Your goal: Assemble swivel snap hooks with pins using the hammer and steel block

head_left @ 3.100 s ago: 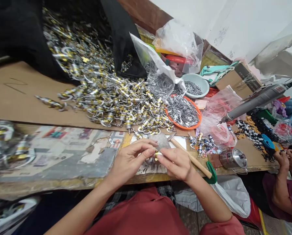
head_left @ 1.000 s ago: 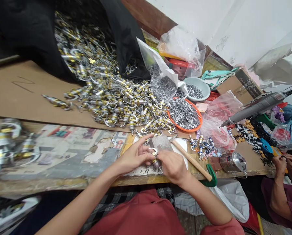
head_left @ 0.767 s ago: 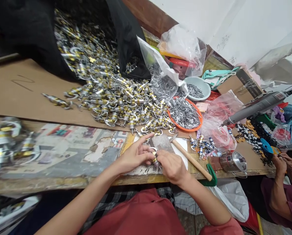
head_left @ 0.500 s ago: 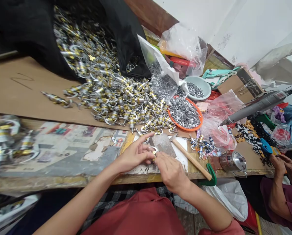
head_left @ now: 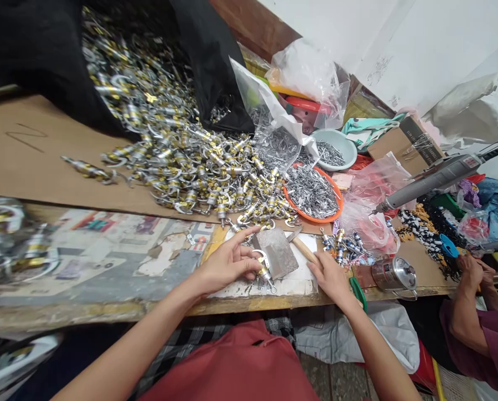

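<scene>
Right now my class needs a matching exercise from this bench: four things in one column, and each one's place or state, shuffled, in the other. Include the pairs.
Things
1. hammer
2. orange bowl
3. metal mug
4. metal block

Places and states
A. farther right than the right hand, near the bench's front edge
B. gripped by its wooden handle
C. flat and grey, between the left hand and the right hand
D. heaped with small silvery pieces

Pairs: 1-B, 2-D, 3-A, 4-C
</scene>
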Demonstrator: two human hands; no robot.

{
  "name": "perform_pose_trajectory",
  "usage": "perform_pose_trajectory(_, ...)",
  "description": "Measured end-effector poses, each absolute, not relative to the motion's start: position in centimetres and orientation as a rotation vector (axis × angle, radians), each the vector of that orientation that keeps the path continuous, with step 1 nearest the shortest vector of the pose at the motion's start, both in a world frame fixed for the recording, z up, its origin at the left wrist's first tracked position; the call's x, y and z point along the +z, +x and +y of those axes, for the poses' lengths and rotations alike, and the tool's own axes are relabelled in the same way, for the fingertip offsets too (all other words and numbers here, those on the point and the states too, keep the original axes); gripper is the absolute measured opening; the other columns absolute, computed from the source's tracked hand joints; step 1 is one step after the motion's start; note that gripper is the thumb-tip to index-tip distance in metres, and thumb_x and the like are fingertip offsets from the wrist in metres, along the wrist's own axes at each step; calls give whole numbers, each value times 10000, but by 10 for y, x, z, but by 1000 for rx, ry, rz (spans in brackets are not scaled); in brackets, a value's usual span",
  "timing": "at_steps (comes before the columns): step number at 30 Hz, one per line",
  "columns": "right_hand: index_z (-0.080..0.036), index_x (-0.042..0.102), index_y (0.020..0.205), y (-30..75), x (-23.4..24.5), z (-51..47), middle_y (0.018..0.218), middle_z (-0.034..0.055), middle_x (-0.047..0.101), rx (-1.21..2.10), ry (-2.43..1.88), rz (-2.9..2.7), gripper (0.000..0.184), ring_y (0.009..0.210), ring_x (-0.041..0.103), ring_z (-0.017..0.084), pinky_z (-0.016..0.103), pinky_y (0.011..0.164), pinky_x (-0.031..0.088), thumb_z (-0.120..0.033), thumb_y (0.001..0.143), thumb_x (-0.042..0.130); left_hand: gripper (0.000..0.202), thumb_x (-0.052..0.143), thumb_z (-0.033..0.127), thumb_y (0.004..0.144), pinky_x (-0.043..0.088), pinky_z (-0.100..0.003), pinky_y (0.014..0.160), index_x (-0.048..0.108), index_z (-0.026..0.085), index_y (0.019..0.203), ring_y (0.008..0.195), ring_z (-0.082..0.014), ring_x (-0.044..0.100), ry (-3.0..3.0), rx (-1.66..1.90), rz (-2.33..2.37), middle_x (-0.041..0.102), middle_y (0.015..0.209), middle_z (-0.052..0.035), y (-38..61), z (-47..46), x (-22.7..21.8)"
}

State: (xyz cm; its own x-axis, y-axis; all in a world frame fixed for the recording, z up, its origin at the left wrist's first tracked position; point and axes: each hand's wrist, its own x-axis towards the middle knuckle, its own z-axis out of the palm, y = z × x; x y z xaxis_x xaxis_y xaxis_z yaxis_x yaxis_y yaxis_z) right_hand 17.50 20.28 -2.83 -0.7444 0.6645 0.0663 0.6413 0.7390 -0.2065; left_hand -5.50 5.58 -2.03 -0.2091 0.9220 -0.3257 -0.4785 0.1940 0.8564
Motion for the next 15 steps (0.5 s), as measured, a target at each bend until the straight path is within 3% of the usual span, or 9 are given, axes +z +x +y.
perform_pose_trajectory(4, -166, 528, 1034, 183, -15, 188, 915, 62, 609, 361, -1049, -2588, 227, 792, 606, 192, 295, 674, 492, -308, 864, 478, 866, 694, 152, 589, 491, -235, 495, 270, 186, 1343, 523, -114, 586, 524, 1384, 1168, 586, 638, 52, -55, 56, -20)
perform_pose_trajectory(8, -202, 454, 1227, 181, 12, 161, 1018, 68, 619, 388, -740, -2628, 332, 879, 608, 178, 262, 731, 489, -244, 897, 442, 856, 696, 166, 593, 493, -238, 499, 280, 184, 1341, 530, -120, 593, 529, 1381, 1182, 592, 639, 48, -55, 55, -18)
perform_pose_trajectory(15, -221, 361, 1353, 172, 21, 132, 799, 43, 596, 240, -565, -2853, 477, 678, 585, 154, 236, 580, 476, -102, 891, 350, 878, 700, 158, 583, 489, -222, 486, 266, 175, 1346, 516, -107, 578, 539, 1397, 1153, 595, 633, 50, -54, 56, -20)
